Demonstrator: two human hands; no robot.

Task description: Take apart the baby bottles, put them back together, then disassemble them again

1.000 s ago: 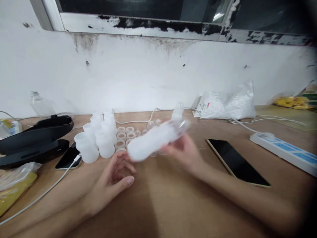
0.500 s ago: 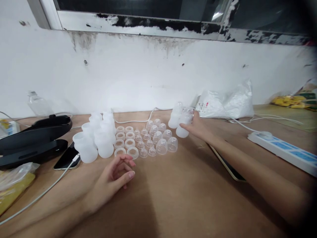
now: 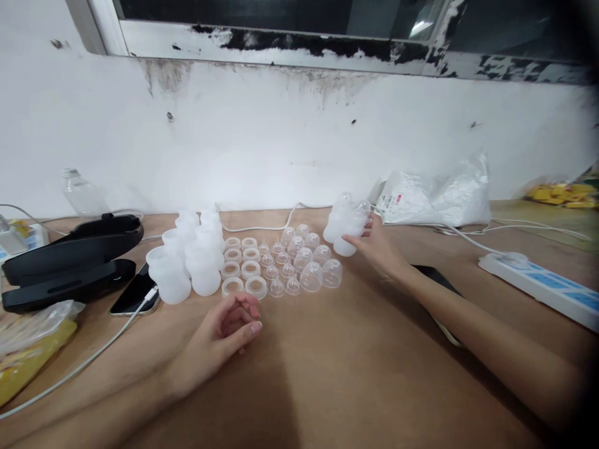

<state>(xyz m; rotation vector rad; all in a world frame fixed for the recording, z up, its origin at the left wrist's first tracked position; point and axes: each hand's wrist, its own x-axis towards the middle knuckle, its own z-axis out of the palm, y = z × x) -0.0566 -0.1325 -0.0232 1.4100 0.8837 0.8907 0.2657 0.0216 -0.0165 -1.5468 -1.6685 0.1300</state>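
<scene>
My right hand (image 3: pixel 374 244) is wrapped round a white bottle with a clear domed cap (image 3: pixel 345 244), beside other capped bottles at the back right of centre. Loosely curled, with thumb and fingers apart, my left hand (image 3: pixel 229 333) holds nothing and lies just in front of the rings. Open white bottles (image 3: pixel 171 280) stand in rows at left. To their right come clear rings (image 3: pixel 256 287), small clear nipples (image 3: pixel 276 287) and clear domed caps (image 3: pixel 311 277), all in rows on the table.
A black case (image 3: pixel 70 262), a phone (image 3: pixel 135 296) with a white cable and a yellow bag (image 3: pixel 35 355) lie at left. A clear bottle (image 3: pixel 83 193) stands behind. On the right are a plastic bag (image 3: pixel 435 196), a second phone (image 3: pixel 435 280) and a power strip (image 3: pixel 543 284).
The view has shifted slightly, moving the scene rightward. My right hand's bottle now sits closer against the other capped bottles. My left hand keeps its pose.
</scene>
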